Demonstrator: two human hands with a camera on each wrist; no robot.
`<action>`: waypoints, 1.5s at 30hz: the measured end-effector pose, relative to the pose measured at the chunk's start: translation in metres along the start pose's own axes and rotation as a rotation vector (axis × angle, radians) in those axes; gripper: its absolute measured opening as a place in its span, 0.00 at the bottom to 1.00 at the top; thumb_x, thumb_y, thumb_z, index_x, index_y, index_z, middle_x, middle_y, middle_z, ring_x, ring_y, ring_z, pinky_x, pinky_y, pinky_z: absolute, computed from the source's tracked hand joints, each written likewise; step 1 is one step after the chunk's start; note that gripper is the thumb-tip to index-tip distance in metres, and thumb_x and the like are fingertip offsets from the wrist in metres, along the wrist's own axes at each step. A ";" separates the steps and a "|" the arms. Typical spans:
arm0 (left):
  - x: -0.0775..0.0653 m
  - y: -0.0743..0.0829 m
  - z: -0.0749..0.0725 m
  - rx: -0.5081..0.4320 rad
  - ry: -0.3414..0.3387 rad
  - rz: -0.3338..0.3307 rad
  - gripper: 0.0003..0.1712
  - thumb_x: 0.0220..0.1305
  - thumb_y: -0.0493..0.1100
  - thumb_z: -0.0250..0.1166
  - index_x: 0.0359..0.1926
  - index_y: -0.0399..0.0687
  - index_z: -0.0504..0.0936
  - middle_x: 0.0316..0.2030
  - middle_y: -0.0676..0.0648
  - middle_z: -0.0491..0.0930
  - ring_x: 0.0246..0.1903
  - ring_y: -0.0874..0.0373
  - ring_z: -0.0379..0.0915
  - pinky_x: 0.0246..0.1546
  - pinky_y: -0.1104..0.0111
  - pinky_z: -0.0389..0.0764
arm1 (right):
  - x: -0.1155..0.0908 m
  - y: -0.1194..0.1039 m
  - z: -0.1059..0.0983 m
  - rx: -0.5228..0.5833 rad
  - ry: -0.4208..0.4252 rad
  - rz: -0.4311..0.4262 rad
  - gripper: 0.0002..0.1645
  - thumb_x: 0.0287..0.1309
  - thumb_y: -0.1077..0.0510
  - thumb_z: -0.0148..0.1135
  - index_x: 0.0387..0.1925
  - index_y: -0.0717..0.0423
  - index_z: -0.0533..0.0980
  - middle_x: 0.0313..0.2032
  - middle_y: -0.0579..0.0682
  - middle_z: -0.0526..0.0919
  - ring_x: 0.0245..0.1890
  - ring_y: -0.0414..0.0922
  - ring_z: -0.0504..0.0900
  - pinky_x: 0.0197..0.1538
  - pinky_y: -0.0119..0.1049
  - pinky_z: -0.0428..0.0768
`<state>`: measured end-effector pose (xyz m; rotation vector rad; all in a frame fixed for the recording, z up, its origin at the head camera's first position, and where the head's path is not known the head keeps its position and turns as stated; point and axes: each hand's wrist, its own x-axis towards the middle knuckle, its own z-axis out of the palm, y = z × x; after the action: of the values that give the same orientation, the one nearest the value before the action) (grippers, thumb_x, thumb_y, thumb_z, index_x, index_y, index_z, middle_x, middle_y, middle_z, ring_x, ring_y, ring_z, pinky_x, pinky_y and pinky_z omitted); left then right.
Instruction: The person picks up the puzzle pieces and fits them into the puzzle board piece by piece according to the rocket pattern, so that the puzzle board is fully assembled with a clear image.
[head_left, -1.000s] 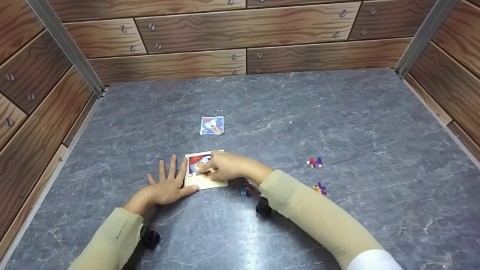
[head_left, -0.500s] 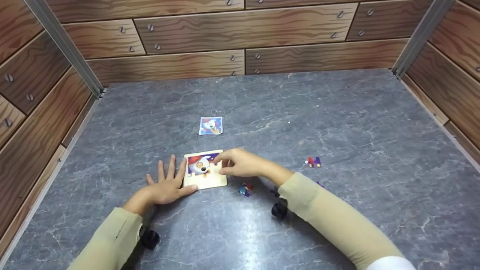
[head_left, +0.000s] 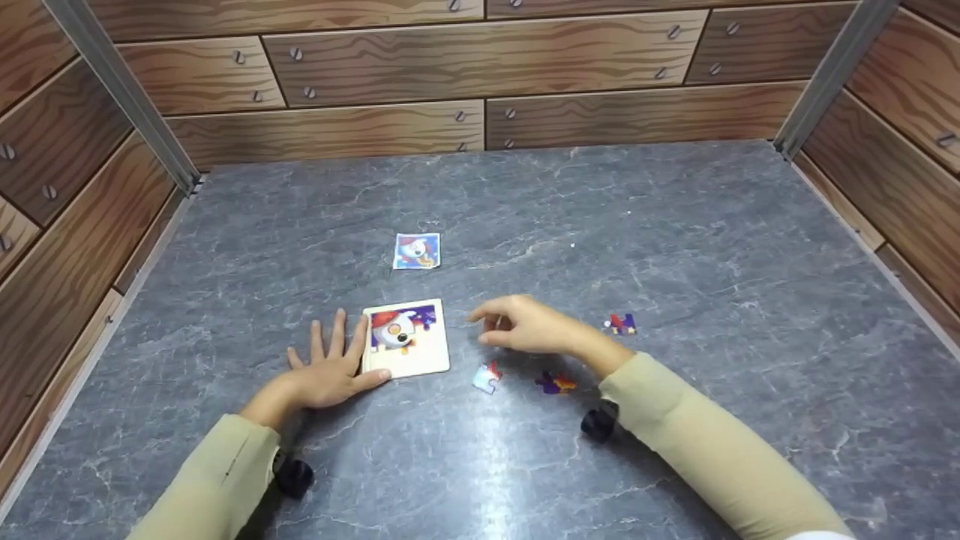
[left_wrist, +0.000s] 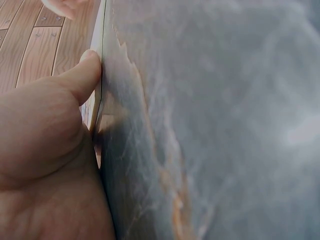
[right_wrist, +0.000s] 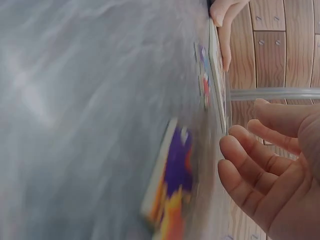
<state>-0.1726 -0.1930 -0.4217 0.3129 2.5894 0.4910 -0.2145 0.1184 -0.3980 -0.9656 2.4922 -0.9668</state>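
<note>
A pale square puzzle tray (head_left: pixel 412 365) lies in front of me with joined jigsaw pieces (head_left: pixel 394 328) across its upper part, showing a white face and red cap. My left hand (head_left: pixel 326 376) lies flat with spread fingers, its index finger along the tray's left edge and the thumb at the lower left corner. Just right of the tray is my right hand (head_left: pixel 529 326), fingers loosely bent and holding nothing, as the right wrist view confirms. Below it lie a light blue and red jigsaw piece (head_left: pixel 486 378) and a purple and orange jigsaw piece (right_wrist: pixel 176 165).
Farther right lies a red and purple jigsaw piece (head_left: pixel 621 324). Behind the tray sits a small picture card (head_left: pixel 417 251) with a similar design. Wood-patterned walls (head_left: pixel 480 67) enclose the grey marbled table (head_left: pixel 675 247) at the back and sides.
My right hand has drawn back from the tray to the right, uncovering the purple piece at the tray's upper right and the loose pieces beneath the arm. The left hand stays in place.
</note>
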 end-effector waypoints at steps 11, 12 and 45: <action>0.001 0.003 0.000 0.006 0.005 0.003 0.56 0.60 0.73 0.44 0.72 0.48 0.27 0.67 0.36 0.14 0.61 0.33 0.04 0.47 0.29 0.20 | -0.036 0.018 -0.024 0.064 0.083 0.058 0.23 0.58 0.56 0.62 0.54 0.59 0.74 0.39 0.52 0.81 0.38 0.46 0.79 0.45 0.40 0.77; 0.002 0.004 -0.001 0.002 0.006 0.008 0.56 0.60 0.73 0.44 0.72 0.48 0.27 0.67 0.36 0.14 0.61 0.33 0.04 0.47 0.29 0.20 | -0.040 0.019 -0.027 0.065 0.095 0.061 0.23 0.58 0.56 0.62 0.54 0.59 0.74 0.39 0.52 0.81 0.38 0.47 0.79 0.45 0.40 0.77; -0.004 -0.002 -0.003 -0.035 0.016 0.040 0.54 0.62 0.71 0.46 0.73 0.50 0.30 0.68 0.35 0.16 0.61 0.32 0.05 0.46 0.29 0.19 | -0.123 0.091 -0.070 -0.052 0.298 0.244 0.24 0.50 0.61 0.68 0.50 0.67 0.75 0.36 0.56 0.81 0.31 0.44 0.76 0.33 0.34 0.75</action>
<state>-0.1707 -0.1970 -0.4189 0.3511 2.5911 0.5538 -0.2022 0.2864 -0.4049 -0.5431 2.8083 -1.0332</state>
